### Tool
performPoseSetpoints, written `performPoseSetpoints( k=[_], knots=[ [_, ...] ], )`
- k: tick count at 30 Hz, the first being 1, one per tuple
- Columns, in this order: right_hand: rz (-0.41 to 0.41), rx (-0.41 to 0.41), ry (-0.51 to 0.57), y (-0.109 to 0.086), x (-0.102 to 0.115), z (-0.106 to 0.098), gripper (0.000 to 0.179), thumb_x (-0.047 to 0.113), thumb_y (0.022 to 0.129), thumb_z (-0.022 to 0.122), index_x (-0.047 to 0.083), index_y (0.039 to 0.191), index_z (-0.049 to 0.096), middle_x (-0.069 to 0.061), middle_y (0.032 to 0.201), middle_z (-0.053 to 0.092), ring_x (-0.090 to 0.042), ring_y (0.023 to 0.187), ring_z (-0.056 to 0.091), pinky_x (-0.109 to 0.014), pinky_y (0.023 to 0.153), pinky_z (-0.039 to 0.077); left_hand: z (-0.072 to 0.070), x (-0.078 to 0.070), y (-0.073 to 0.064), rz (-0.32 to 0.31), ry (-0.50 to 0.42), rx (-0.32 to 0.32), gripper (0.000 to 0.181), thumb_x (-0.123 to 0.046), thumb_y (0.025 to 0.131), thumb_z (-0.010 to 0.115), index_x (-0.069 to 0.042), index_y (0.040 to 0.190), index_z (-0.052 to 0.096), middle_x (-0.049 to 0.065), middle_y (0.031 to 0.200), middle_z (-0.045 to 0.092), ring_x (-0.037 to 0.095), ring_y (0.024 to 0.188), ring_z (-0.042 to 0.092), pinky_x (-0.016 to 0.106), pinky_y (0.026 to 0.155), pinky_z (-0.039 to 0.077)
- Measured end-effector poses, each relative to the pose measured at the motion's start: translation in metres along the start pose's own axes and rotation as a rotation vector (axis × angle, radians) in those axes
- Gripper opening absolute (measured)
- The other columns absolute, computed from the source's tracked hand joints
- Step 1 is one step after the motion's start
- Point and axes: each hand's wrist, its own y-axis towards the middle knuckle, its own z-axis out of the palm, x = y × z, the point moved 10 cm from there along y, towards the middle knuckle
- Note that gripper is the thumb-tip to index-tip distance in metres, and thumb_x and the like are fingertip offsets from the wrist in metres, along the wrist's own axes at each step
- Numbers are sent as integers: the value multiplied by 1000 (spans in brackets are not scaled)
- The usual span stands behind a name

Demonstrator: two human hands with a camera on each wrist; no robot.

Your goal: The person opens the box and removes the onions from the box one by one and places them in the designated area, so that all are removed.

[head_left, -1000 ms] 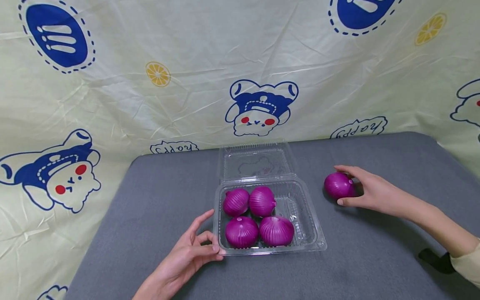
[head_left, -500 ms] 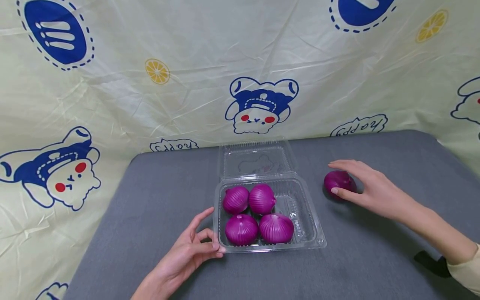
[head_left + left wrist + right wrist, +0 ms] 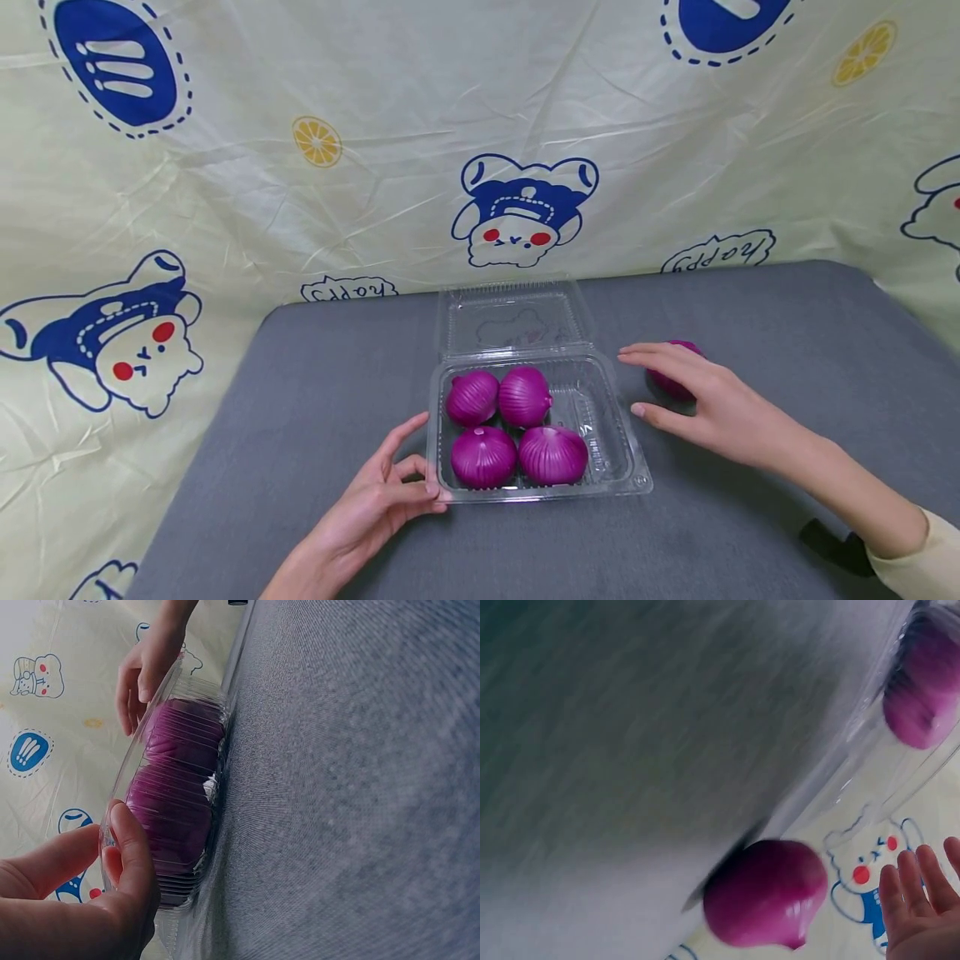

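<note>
Four purple onions in a clear box, a fifth one on the table

A transparent plastic container (image 3: 609, 442) stands on the table (image 3: 315, 417), about in the middle between the left and right edges. Its lid (image 3: 517, 321) is opened and leans back toward the far edge of the table. Inside the container there are four purple onions (image 3: 553, 456), set in two rows of two: two at the side of the far edge, two nearer to the person. They occupy the left and middle part of it.

The fifth onion (image 3: 763, 894) lies directly on the table, outside the container, on the side of the far right corner. So there are five onions in total, one container and two hands.

The left hand (image 3: 375, 492) pinches the container's rim at its near left corner, between thumb and fingers. The right hand (image 3: 720, 408) has its fingers extended and apart, and they hold nothing; it is between the container and the fifth onion, which it partly covers in the head view.

The table has a grey fabric surface. Behind its far edge hangs a pale, creased curtain (image 3: 390, 83), printed with blue cartoon animals, orange slices and the word "happy".
</note>
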Motion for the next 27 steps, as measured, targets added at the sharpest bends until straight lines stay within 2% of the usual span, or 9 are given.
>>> performPoseSetpoints(
  k=[3, 6, 11, 20, 27],
  knots=[
    [-15, 25, 26, 0, 10, 7, 66, 22, 78, 85, 20, 137, 56, 8, 139, 52, -12, 127, 47, -29, 100, 45, 0, 0, 1, 0, 0, 1, 80, 9, 90, 60, -23, 153, 22, 9, 87, 57, 26, 85, 65, 40, 87, 54],
    [-42, 56, 50, 1, 21, 15, 66, 22, 79, 84, 22, 137, 55, 8, 140, 51, -12, 128, 47, -46, 91, 52, 1, 0, 1, 0, -1, 1, 80, 10, 90, 59, -23, 153, 22, 9, 87, 57, 26, 84, 65, 40, 86, 54],
    [-100, 117, 116, 1, 41, 29, 64, 24, 83, 80, 26, 140, 52, 7, 142, 50, -12, 129, 46, -42, 91, 53, 1, 0, 0, 1, -2, 3, 80, 10, 90, 58, -23, 154, 22, 8, 87, 57, 25, 84, 65, 40, 86, 54],
    [-59, 247, 189, 6, 56, 51, 54, 42, 88, 72, 34, 138, 53, 11, 143, 47, -13, 128, 47, -43, 90, 53, 1, -1, 0, 12, -1, 15, 82, 11, 90, 58, -23, 154, 21, 8, 87, 57, 24, 83, 64, 39, 86, 54],
    [-94, 347, 233, 13, 64, 71, 51, 45, 89, 71, 32, 136, 56, 12, 139, 51, -13, 128, 48, -42, 93, 52, 1, -1, 0, 11, 1, 20, 81, 10, 90, 59, -21, 154, 20, 8, 87, 56, 24, 84, 64, 39, 86, 54]
  ],
)
